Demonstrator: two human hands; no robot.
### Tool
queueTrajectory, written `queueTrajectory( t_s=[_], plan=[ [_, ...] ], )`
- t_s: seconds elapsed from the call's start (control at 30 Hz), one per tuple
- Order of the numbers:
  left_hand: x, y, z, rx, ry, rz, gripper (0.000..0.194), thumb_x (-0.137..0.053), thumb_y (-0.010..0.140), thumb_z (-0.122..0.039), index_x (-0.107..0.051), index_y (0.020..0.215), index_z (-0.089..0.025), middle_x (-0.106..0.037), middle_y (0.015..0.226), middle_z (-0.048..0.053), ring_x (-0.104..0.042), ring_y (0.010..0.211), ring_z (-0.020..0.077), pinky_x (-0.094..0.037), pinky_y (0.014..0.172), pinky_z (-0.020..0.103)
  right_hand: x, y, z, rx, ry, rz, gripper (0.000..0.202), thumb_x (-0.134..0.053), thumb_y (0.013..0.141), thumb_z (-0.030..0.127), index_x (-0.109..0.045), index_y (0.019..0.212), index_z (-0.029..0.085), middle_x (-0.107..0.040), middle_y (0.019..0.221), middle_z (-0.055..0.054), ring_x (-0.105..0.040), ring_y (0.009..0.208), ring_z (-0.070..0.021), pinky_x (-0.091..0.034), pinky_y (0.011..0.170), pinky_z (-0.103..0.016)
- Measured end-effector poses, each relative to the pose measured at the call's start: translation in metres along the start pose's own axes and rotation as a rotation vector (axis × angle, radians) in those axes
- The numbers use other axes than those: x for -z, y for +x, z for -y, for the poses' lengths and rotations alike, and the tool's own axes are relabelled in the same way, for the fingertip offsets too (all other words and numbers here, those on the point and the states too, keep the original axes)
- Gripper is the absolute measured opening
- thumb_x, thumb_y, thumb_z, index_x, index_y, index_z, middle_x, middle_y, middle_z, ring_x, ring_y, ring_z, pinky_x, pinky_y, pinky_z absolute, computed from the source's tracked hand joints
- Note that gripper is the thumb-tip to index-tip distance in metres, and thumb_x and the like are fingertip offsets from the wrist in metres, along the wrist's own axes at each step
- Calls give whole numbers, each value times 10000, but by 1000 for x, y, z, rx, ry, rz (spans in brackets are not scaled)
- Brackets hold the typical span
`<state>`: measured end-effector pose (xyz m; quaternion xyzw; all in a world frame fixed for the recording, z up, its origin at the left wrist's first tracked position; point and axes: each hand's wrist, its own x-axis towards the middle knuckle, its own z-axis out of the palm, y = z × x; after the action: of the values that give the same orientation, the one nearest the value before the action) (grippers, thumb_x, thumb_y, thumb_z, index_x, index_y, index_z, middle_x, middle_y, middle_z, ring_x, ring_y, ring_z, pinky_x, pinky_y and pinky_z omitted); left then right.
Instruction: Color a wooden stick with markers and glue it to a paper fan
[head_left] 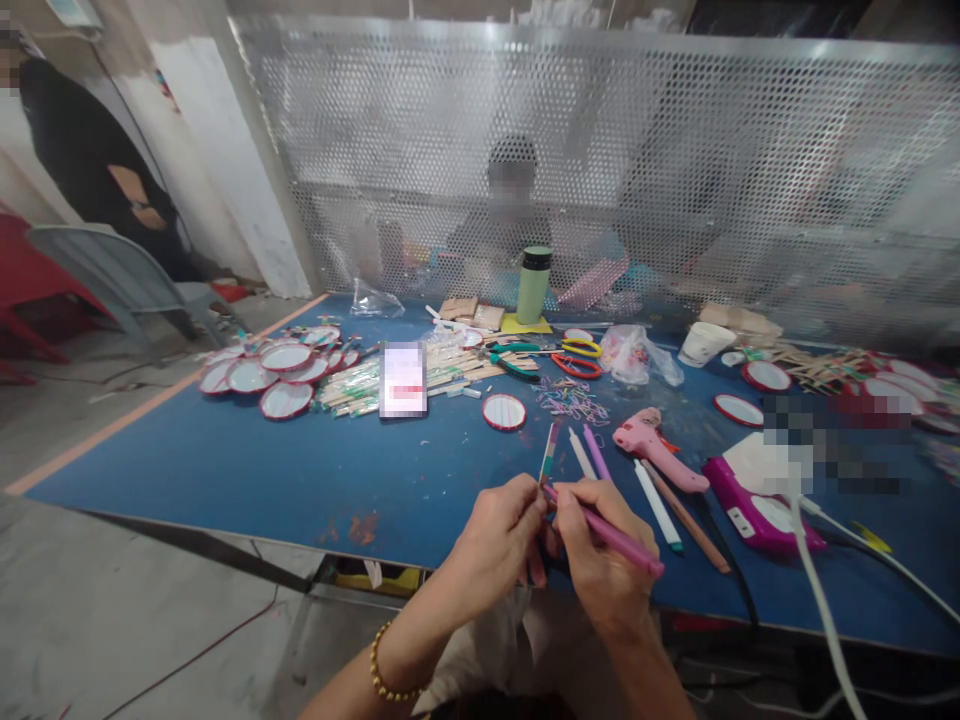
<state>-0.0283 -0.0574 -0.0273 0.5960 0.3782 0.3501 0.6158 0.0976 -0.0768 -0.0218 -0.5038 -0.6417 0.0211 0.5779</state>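
My left hand (501, 525) is closed around the lower end of a flat wooden stick (550, 455), its upper part marked in purple, white and green bands. A pink marker (619, 540) is gripped in my right hand (606, 550), its tip against or very near the stick close to my left fingers. Just beyond my hands lie a white marker (581, 452) and a purple marker (598, 452). To the right are a white marker with a green end (660, 508) and a brown marker (688, 515).
A pink glue gun (660, 448) and magenta power strip (757, 510) with cables lie right. Round red-rimmed discs (251, 375) pile up left, beside wooden sticks (352, 385) and a phone (403, 380). Pliers (514, 365), a green bottle (534, 287) and a mesh panel (420, 130) stand farther back.
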Motion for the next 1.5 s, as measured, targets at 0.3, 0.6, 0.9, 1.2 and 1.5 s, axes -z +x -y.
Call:
queueTrajectory(
  t_s=[0.3, 0.6, 0.9, 1.2, 1.5],
  plan=[
    [0, 1, 1, -5, 1, -1, 373, -434, 969, -534, -447, 788, -208, -517, 524, -63, -510, 374, 79, -369, 359, 152, 0, 1, 0, -24, -14, -2, 262, -557, 940, 290, -660, 717, 199, -649, 563, 17, -591, 457, -116, -479, 461, -213],
    [0, 1, 0, 5, -9, -5, 394, -454, 956, -560, -442, 783, -207, -506, 540, -68, -531, 382, 78, -359, 349, 145, 1, -1, -1, -17, -13, -44, 231, -562, 941, 267, -661, 742, 203, -678, 602, 8, -633, 501, -130, -514, 496, -223],
    [0, 1, -1, 8, -4, -5, 389, -459, 952, -550, -446, 772, -206, -527, 548, -58, -516, 373, 75, -362, 349, 151, 0, 1, -1, 9, -37, -13, 227, -556, 943, 255, -656, 746, 203, -677, 595, 16, -625, 482, -123, -504, 488, -216],
    [0, 0, -5, 28, -56, -5, 399, -481, 930, -582, -478, 811, -201, -559, 579, -48, -526, 367, 80, -353, 342, 156, -1, -3, -4, -56, -19, -77, 242, -562, 946, 292, -662, 745, 201, -672, 602, 11, -651, 522, -135, -527, 522, -228],
    [1, 0, -2, 11, -31, -8, 375, -474, 957, -530, -473, 779, -200, -550, 573, -52, -527, 372, 78, -357, 354, 159, 1, 1, -1, -18, -38, -17, 258, -550, 944, 285, -650, 721, 205, -661, 577, 15, -604, 467, -122, -478, 462, -218]
  ],
)
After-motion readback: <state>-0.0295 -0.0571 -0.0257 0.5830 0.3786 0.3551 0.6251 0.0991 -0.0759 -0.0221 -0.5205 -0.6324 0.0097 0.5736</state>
